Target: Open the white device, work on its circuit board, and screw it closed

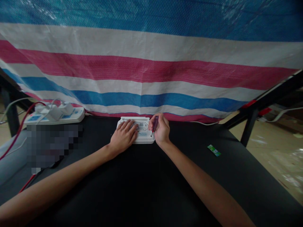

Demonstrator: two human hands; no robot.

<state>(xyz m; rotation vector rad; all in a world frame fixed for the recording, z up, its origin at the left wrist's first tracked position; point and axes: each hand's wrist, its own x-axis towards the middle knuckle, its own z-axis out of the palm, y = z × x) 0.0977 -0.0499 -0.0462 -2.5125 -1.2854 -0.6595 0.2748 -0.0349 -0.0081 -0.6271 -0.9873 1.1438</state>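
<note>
While left hand (123, 136) pins white unit (138, 131) flat, right hand (161, 130) grips screwdriver (155, 125), tip at its edge; looks mid-screw work, needs steady downward pressure w/ tip seated.

Black table (165, 189), white device (142, 134), strip (56, 115)

One white device (141, 132), one screwdriver (155, 125), one power strip (55, 116), one green packet (214, 150), two hands.
</note>
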